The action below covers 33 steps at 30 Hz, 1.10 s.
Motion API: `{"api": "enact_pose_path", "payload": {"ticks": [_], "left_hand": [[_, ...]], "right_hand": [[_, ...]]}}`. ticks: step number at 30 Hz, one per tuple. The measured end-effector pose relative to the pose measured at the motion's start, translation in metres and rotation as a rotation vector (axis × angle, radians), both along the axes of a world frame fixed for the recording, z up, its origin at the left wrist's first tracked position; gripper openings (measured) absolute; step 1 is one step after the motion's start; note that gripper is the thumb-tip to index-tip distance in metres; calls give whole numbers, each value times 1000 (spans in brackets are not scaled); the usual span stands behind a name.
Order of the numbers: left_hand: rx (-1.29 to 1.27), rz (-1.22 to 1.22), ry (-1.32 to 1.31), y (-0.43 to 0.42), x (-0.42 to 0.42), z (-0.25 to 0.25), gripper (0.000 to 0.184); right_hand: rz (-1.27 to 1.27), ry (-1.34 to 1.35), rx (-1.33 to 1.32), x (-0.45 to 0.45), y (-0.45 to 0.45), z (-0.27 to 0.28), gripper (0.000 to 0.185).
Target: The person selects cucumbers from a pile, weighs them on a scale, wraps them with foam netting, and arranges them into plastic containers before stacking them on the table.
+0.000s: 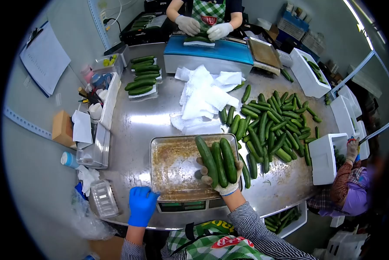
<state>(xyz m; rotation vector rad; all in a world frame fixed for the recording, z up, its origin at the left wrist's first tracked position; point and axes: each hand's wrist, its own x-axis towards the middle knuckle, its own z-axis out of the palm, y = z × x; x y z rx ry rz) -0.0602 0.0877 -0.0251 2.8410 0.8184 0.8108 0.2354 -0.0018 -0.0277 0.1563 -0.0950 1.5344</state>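
My right hand (227, 188), in a pale knit glove with dirty fingertips, grips three cucumbers (219, 164) side by side above a worn metal tray (177, 160). The tray sits on a scale (190, 205) whose front edge shows below it. My left hand (143, 206), in a blue glove, is beside the tray's near left corner with its fingers curled; what they hold, if anything, is hidden. A large pile of loose cucumbers (274, 128) lies to the right of the tray. White cloth-like sheets (203, 93) are heaped behind the tray.
Packed cucumbers (141, 82) stand at the back left. Across the table, a co-worker's gloved hands (205, 28) hold cucumbers over a blue-topped machine (207, 54). White foam boxes (328, 160) line the right edge, with another person there. A clear plastic container (104, 198) is left of my blue glove.
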Motion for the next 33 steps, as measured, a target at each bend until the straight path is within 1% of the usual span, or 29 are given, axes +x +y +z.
{"api": "enact_pose_path", "payload": {"ticks": [3, 4, 6, 7, 9, 10, 13, 14, 15, 17, 18, 21, 22, 25, 28, 29, 30, 31, 33], "left_hand": [[-43, -133, 202, 6, 21, -7, 8], [-87, -171, 289, 6, 26, -9, 9], [-1, -210, 329, 6, 35, -11, 10], [40, -229, 348, 5, 38, -11, 11], [44, -260, 404, 3, 41, -9, 13], [45, -269, 433, 1, 42, -7, 14], [32, -319, 468, 3, 51, -2, 16], [-14, -318, 487, 2, 55, 0, 21], [-13, -299, 455, -1, 55, -9, 23], [-6, -268, 386, -4, 57, -39, 27], [-691, -147, 222, -5, 63, -42, 30], [-88, -232, 300, -6, 48, -44, 31], [-112, -249, 289, -7, 45, -41, 29], [-133, -278, 323, -7, 38, -43, 24], [-141, -252, 340, -8, 42, -35, 17], [-126, -255, 309, -7, 42, -33, 15], [-113, -258, 278, -6, 41, -33, 13], [-102, -262, 248, -6, 40, -33, 12], [-110, -263, 273, -1, 31, -31, 11]], "right_hand": [[56, 69, 38, 2, -1, 6, 93], [61, 52, 43, 4, -1, 8, 92], [71, 14, 47, 8, -2, 13, 89], [71, 5, 20, 10, -3, 15, 90], [74, -11, -35, 12, -4, 18, 90], [112, -42, -40, 15, -4, 18, 95], [35, -542, -206, 11, -8, 26, 99], [-30, -960, -214, 7, -5, 24, 102], [-228, -1645, -147, 1, 0, 43, 94], [-187, -2362, 215, -10, 22, 69, 86], [-273, -2563, 319, -19, 23, 58, 80], [-117, -2633, 316, -24, 27, 45, 82], [-88, -2672, 375, -21, 28, 47, 80], [17, -2691, 373, -18, 26, 57, 79], [41, -2454, 268, -5, 24, 62, 80], [44, -2374, 233, 1, 24, 63, 80], [3, -2331, 148, 9, 22, 63, 83], [52, -2339, 47, 18, 23, 65, 85], [-188, -2389, -23, 36, 21, 60, 85]]}}
